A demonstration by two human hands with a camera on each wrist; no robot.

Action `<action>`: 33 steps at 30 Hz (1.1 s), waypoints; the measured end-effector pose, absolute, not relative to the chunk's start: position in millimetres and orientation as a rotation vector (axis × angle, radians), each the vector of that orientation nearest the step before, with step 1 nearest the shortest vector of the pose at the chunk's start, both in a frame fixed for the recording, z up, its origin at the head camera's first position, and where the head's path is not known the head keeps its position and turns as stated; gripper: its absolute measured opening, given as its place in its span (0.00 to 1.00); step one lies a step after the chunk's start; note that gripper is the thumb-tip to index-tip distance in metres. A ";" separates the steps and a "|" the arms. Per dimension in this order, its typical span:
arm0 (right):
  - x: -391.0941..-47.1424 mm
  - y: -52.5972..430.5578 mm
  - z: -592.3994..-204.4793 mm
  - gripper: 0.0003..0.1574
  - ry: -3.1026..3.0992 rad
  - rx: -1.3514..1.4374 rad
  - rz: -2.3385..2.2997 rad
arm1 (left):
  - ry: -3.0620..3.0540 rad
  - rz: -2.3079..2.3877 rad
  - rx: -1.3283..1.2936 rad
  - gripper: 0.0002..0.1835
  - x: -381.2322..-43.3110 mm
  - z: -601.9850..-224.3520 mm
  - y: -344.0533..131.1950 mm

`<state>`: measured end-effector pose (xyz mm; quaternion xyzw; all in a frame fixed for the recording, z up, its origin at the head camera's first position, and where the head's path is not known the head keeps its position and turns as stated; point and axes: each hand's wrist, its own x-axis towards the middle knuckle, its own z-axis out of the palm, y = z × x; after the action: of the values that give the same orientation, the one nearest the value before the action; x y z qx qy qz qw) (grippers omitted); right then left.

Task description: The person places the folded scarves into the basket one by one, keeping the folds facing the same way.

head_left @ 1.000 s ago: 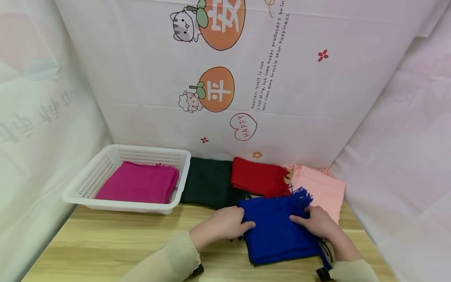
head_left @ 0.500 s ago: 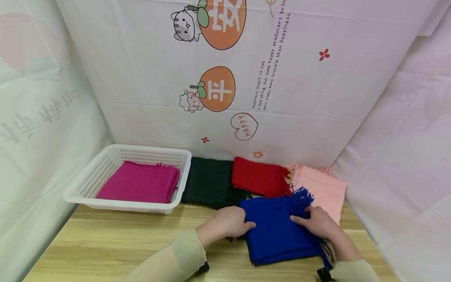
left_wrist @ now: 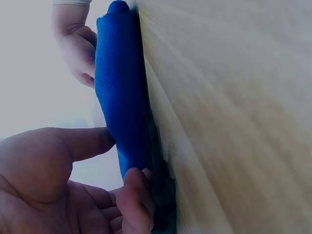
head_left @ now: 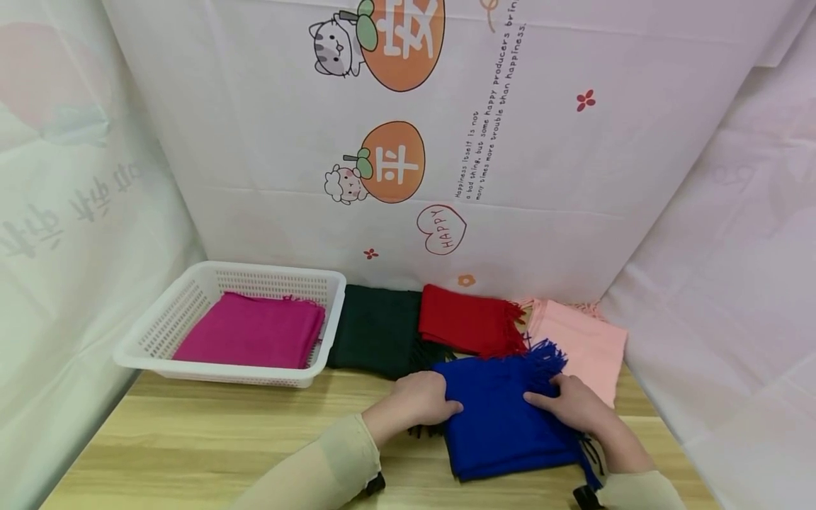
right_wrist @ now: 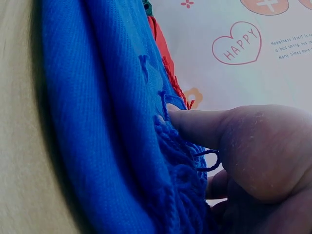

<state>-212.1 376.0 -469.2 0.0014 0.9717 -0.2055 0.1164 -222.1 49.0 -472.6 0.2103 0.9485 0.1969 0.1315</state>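
A folded blue scarf with fringe along its right side lies on the table in the head view. My left hand pinches its left edge. In the left wrist view the thumb presses the top face and the fingertips are curled at the lower edge. My right hand grips the fringed right edge. In the right wrist view its thumb rests on the cloth, while the other fingers are mostly hidden behind the fringe.
A white basket with a folded magenta scarf stands at the left. Along the back wall lie folded dark green, red and pink scarves. Dark fringe shows beneath my left hand. White printed sheets hang around the wooden table.
My left forearm has shifted slightly to the right, and the left hand sits a little closer to the blue scarf. The right hand and the scarf have hardly moved.
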 end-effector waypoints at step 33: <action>-214.3 373.4 -473.2 0.67 2.806 0.032 -0.672 | 2.019 1.629 0.304 0.15 -224.8 -483.8 46.4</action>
<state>-214.3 373.4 -473.2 0.0110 0.9645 -0.2311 0.1277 -224.8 46.4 -483.8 0.1124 0.7460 0.6020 0.2617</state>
